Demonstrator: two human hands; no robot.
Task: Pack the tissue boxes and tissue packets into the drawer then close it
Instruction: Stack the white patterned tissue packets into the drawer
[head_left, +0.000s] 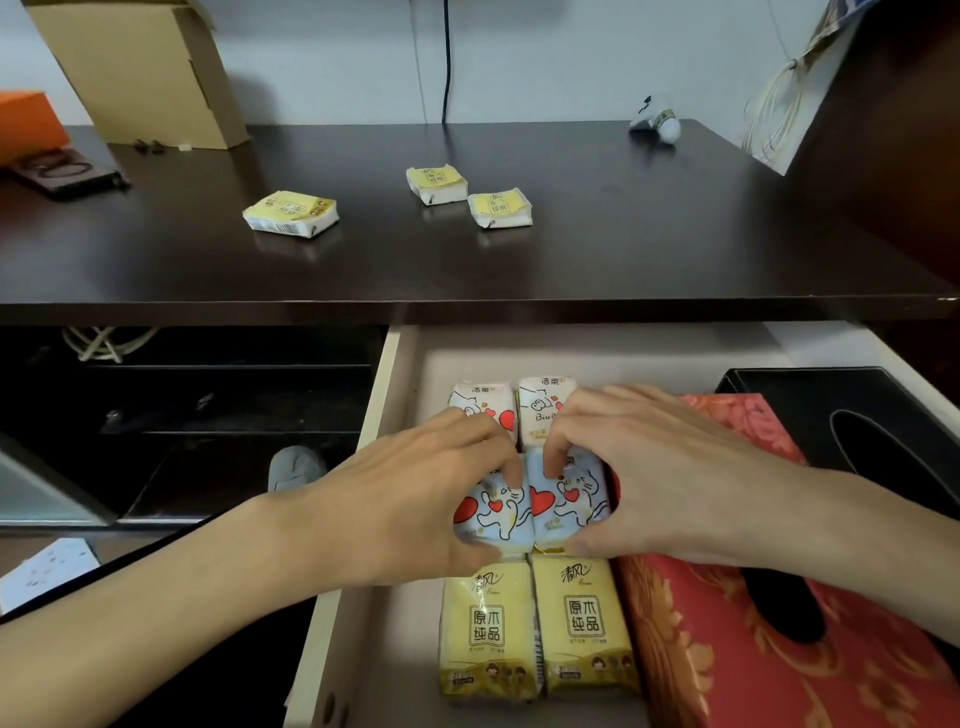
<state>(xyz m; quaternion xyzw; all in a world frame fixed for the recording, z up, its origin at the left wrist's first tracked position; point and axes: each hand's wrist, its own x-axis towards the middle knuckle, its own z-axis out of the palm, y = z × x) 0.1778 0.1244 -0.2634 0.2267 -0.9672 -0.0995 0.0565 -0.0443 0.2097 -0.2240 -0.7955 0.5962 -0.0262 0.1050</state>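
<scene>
The drawer (382, 395) stands pulled out under the dark desk (597, 244). Inside, my left hand (405, 499) grips one blue cat-print tissue packet (491, 512) and my right hand (660, 473) grips the one beside it (569, 506). Two white cat-print packets (540, 402) lie behind them, two yellow packets (535, 629) in front. A red patterned tissue box (701, 649) lies at their right, and a black tissue box (852, 410) fills the far right. Three yellow packets remain on the desk: left (291, 213), middle (436, 183), right (500, 208).
A cardboard box (140, 73) and an orange box (28, 122) stand at the back left of the desk. A small white object (660, 124) and a paper bag (795, 98) sit at the back right. Dark shelves (208, 405) lie left of the drawer.
</scene>
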